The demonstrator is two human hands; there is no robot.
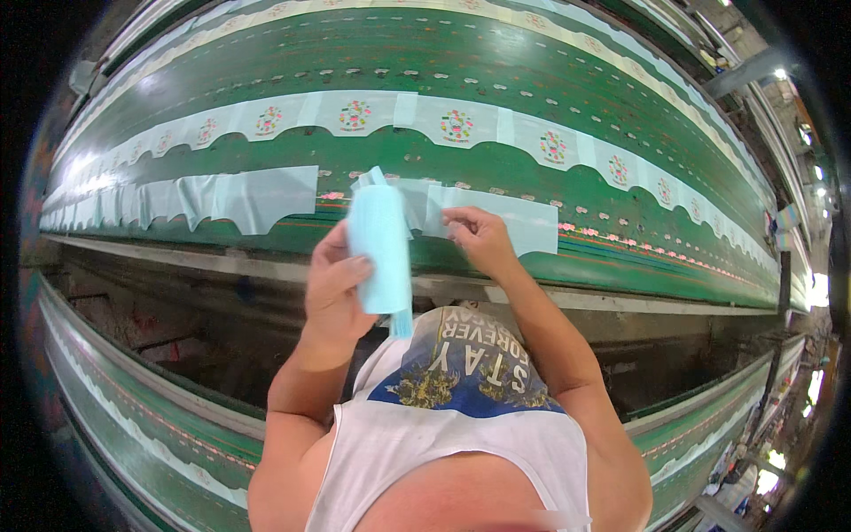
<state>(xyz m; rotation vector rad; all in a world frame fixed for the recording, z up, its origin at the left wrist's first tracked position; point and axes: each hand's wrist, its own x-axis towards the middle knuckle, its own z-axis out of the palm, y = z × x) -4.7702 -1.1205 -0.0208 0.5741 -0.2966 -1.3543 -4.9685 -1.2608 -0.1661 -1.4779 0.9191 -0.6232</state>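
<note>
My left hand (pixel 335 279) is wrapped around a thick folded bundle of light-blue fabric pieces (pixel 379 248), held upright above the near edge of the long green table (pixel 496 168). Loose ends stick out at its top and bottom. My right hand (pixel 483 239) is closed in a pinch at the left part of a light-blue fabric piece (pixel 523 217) lying on the table. Its fingertips appear to grip the fabric, partly blurred beside the bundle. Left of the bundle, a row of plain light-blue cut pieces (pixel 288 191) lies along the table, some of them wrinkled.
Beyond, a row of light-blue pieces with round colourful floral prints (pixel 355 115) crosses the table. Farther back runs a row of pale yellow printed pieces (pixel 470 7). A metal rail (pixel 620 297) borders the near edge. Behind me stands another green table (pixel 160 434) with fabric pieces.
</note>
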